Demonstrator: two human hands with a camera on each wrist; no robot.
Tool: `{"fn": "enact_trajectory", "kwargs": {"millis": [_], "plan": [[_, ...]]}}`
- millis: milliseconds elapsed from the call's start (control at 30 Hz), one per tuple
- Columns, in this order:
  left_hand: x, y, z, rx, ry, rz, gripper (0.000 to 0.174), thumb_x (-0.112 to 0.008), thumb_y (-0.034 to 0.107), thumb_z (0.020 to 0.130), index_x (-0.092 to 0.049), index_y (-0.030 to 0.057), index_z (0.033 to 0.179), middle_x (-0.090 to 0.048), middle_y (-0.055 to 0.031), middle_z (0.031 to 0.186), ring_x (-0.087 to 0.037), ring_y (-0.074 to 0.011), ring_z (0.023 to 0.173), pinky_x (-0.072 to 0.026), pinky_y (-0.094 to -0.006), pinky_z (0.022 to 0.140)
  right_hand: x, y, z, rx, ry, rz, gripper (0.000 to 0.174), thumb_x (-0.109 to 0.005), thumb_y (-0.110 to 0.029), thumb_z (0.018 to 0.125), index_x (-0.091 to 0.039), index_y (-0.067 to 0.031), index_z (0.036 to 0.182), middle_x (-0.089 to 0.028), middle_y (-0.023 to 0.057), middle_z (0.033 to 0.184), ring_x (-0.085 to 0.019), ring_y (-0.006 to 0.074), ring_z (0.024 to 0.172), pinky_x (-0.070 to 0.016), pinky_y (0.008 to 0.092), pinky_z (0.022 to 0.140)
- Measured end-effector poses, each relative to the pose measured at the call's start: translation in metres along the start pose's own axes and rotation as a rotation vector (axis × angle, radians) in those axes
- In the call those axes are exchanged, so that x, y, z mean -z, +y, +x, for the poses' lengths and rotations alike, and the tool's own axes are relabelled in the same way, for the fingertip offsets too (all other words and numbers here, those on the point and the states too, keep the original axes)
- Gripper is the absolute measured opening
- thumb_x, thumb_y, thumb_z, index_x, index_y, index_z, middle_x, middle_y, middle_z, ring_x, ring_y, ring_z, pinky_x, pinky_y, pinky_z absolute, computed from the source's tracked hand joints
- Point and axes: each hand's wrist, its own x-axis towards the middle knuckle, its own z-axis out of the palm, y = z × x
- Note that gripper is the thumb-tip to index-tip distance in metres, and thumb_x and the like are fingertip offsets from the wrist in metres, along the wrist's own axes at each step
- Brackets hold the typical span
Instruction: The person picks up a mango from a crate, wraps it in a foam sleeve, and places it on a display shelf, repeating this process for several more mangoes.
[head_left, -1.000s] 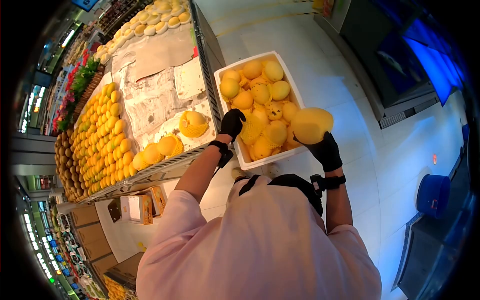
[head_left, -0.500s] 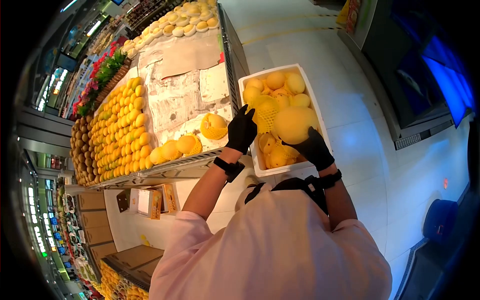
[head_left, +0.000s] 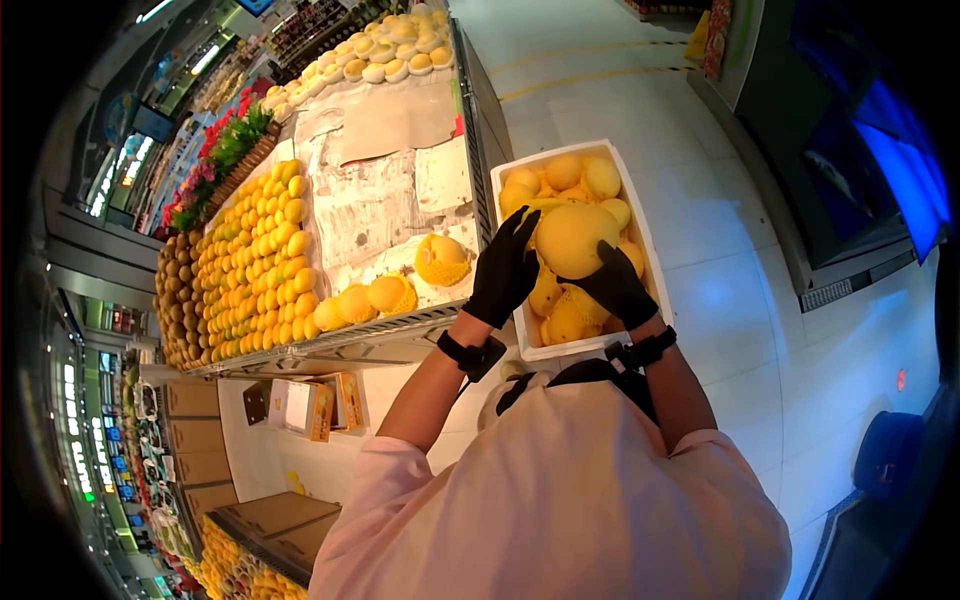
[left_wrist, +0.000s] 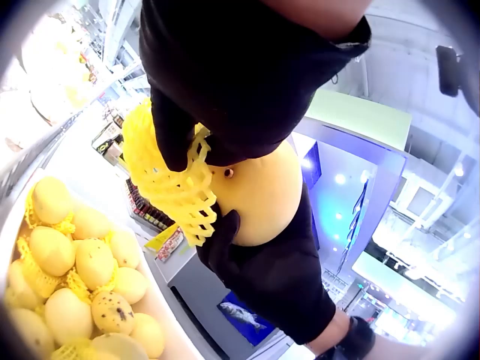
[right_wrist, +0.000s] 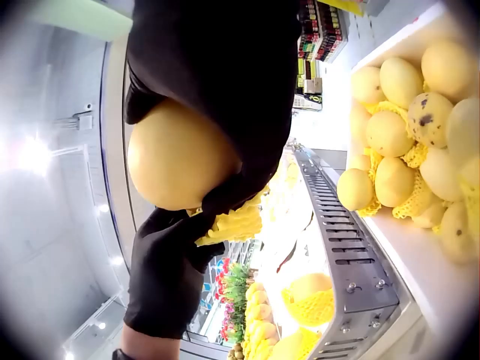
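A large yellow melon (head_left: 574, 240) is held above the white foam box (head_left: 650, 262) by the black-gloved right hand (head_left: 618, 284), whose fingers curl round it. The gloved left hand (head_left: 503, 270) pinches a yellow foam net (left_wrist: 171, 187) against the melon's end. In the left wrist view the net's open edge lies beside the melon (left_wrist: 262, 196), with a small dark stem spot showing. The right wrist view shows the melon (right_wrist: 176, 157) in the right hand, with the net (right_wrist: 238, 222) between the two hands.
Yellow melons, some netted, fill the foam box. Left of it stands a display table (head_left: 365, 225) with netted melons (head_left: 440, 260) at its near edge and rows of yellow fruit (head_left: 262, 260). Cartons (head_left: 305, 405) sit on the floor; a blue bin (head_left: 888, 452) is at right.
The right hand has brought the melon leftward from the box's right side to the left hand. The left hand has lifted a net from the box, and the two now meet.
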Motion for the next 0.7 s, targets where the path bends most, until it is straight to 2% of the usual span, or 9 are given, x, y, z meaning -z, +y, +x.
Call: {"fn": "enact_trajectory", "kwargs": {"millis": [233,300,433,467,500,567,600,633,700], "plan": [[0.0,0.035,-0.004,-0.03,0.043,0.134,0.065,-0.057,-0.001,0.078,-0.046,0.0106,0.141,-0.045,-0.0169,0.144,-0.058,-0.035,0.116,-0.0527,-0.0389,0.088,-0.017,0.011,0.012,0.268,0.211,-0.38,0.048,-0.065,-0.022,0.093,-0.047,-0.0033,0.134,-0.056,0.0095,0.123,-0.058,0.0224,0.114,-0.0564,0.0353,0.086],[-0.007,0.05,-0.01,-0.016,0.021,0.133,0.065,-0.056,0.0,0.078,-0.046,0.0101,0.141,-0.044,-0.0166,0.146,-0.058,-0.0347,0.117,-0.0528,-0.0396,0.087,-0.027,0.017,0.013,0.324,0.222,-0.359,0.048,-0.064,-0.023,0.094,-0.046,-0.0041,0.135,-0.056,0.0087,0.125,-0.057,0.022,0.116,-0.055,0.0357,0.089],[-0.003,0.062,-0.01,-0.033,-0.068,-0.126,0.059,-0.059,-0.001,0.083,-0.048,0.01,0.14,-0.043,-0.0155,0.148,-0.066,-0.0259,0.098,-0.0545,-0.0334,0.078,-0.022,0.019,0.014,0.31,0.15,-0.131,0.05,-0.061,-0.027,0.097,-0.044,-0.0041,0.138,-0.054,0.0097,0.13,-0.054,0.024,0.12,-0.0497,0.039,0.098],[0.002,0.058,-0.008,-0.098,0.017,-0.13,0.052,-0.064,0.002,0.086,-0.052,0.01,0.137,-0.048,-0.0151,0.144,-0.067,-0.0203,0.085,-0.0546,-0.0297,0.073,-0.025,0.018,0.012,0.267,0.119,-0.046,0.052,-0.058,-0.03,0.098,-0.041,-0.0042,0.14,-0.052,0.0121,0.135,-0.051,0.0273,0.125,-0.0443,0.0426,0.105],[0.007,0.052,-0.004,-0.133,0.158,-0.149,0.047,-0.071,0.006,0.084,-0.057,0.0086,0.129,-0.056,-0.0144,0.135,-0.066,-0.0225,0.091,-0.0536,-0.0321,0.079,-0.021,0.017,0.014,0.232,0.089,0.011,0.053,-0.058,-0.031,0.098,-0.04,-0.0043,0.141,-0.051,0.013,0.136,-0.05,0.0283,0.126,-0.0438,0.0434,0.105],[0.028,0.044,0.006,-0.195,0.468,0.072,0.046,-0.079,0.01,0.077,-0.061,0.0072,0.12,-0.056,-0.015,0.132,-0.058,-0.0347,0.11,-0.0473,-0.0402,0.094,-0.009,0.015,0.017,0.163,0.03,0.126,0.054,-0.057,-0.031,0.099,-0.039,-0.0044,0.142,-0.049,0.0146,0.138,-0.048,0.0303,0.128,-0.0428,0.0448,0.106],[0.036,0.04,0.016,-0.127,0.513,0.079,0.053,-0.083,0.011,0.073,-0.06,0.0065,0.121,-0.059,-0.0137,0.121,-0.055,-0.0326,0.111,-0.0438,-0.0392,0.098,-0.01,0.014,0.015,0.144,0.007,0.149,0.056,-0.055,-0.035,0.099,-0.038,-0.0054,0.143,-0.048,0.0146,0.14,-0.047,0.0303,0.13,-0.0419,0.0458,0.107],[0.032,0.022,0.02,-0.007,0.462,-0.171,0.057,-0.081,0.013,0.077,-0.054,0.0058,0.127,-0.059,-0.0125,0.117,-0.056,-0.0265,0.11,-0.0447,-0.0365,0.096,-0.012,0.016,0.014,0.127,0.007,0.164,0.056,-0.054,-0.036,0.099,-0.037,-0.0058,0.144,-0.048,0.014,0.141,-0.047,0.03,0.13,-0.0411,0.0458,0.107],[0.027,0.002,0.026,0.316,0.111,-0.72,0.059,-0.078,0.016,0.082,-0.049,0.004,0.132,-0.059,-0.0099,0.115,-0.055,-0.0189,0.109,-0.0457,-0.0319,0.093,-0.013,0.017,0.015,0.09,0.0,0.188,0.058,-0.054,-0.038,0.099,-0.037,-0.0066,0.144,-0.047,0.0128,0.142,-0.046,0.0293,0.131,-0.0397,0.0457,0.109]]}}
